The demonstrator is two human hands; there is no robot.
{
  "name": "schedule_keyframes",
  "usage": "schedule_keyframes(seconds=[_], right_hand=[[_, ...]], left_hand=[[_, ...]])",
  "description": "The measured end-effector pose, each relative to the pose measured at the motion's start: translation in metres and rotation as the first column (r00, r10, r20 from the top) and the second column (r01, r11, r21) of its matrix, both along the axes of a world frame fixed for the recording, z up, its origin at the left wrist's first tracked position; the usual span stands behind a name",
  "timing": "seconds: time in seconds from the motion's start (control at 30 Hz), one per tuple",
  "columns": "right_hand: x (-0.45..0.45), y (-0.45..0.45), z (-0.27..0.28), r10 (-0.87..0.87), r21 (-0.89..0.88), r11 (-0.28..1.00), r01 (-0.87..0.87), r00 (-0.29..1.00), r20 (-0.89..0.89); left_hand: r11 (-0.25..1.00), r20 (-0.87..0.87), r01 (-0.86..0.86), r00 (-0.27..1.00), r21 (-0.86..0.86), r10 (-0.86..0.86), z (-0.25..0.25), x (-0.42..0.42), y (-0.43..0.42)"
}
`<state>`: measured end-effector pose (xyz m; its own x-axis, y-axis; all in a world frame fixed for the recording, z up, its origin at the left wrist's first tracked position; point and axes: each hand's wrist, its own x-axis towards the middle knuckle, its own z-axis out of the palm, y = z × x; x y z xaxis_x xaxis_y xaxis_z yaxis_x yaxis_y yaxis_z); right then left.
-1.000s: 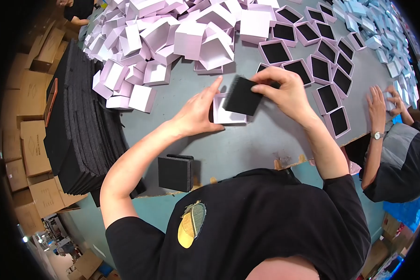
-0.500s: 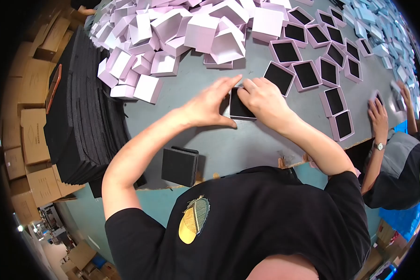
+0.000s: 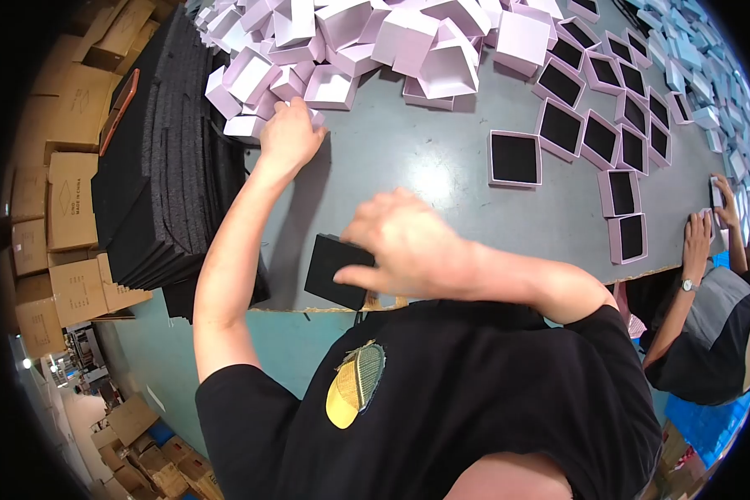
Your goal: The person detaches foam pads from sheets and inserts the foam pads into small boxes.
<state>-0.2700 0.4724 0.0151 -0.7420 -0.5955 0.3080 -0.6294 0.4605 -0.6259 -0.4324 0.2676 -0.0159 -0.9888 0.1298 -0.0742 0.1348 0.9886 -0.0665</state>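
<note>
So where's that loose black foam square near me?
In the head view, the black foam square lies left of centre by the near edge of the table, partly hidden by your right hand.

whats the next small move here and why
I'd have the right hand lower its fingers and pinch the black pad: its thumb is over that pad, the left hand is at the lilac box pile, and the nearest set-out box has a black insert.
</note>
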Motion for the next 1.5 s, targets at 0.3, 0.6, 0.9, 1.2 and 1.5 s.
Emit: schedule_keyframes(seconds=[0.3, 0.6, 0.9, 1.2, 1.5], right_hand=[[-0.008, 0.003, 0.005, 0.116, -0.431, 0.900, 0.071, 0.913, 0.391], [-0.097, 0.094, -0.030, -0.374, -0.191, 0.877, 0.441, 0.876, 0.305], [-0.085, 0.055, -0.069, -0.224, 0.275, 0.904, 0.327, 0.911, -0.347], [-0.071, 0.089, -0.068, -0.164, 0.365, 0.860, 0.357, 0.870, -0.464], [-0.032, 0.144, -0.033, -0.439, -0.019, 0.895, 0.445, 0.889, 0.130]], left_hand=[[0.979, -0.004, -0.005, 1.000, 0.206, 0.006, 0.036, 0.016, 0.003], [0.523, 0.233, 0.060, 0.848, 0.850, -0.476, -0.031, 0.053, 0.037], [0.612, 0.166, 0.178, 0.872, 0.770, -0.461, -0.042, 0.055, 0.048], [0.899, 0.163, 0.017, 0.982, 0.438, -0.098, 0.036, 0.103, -0.052], [0.585, 0.610, -0.472, 0.790, 0.660, -0.051, 0.026, 0.209, -0.039]])
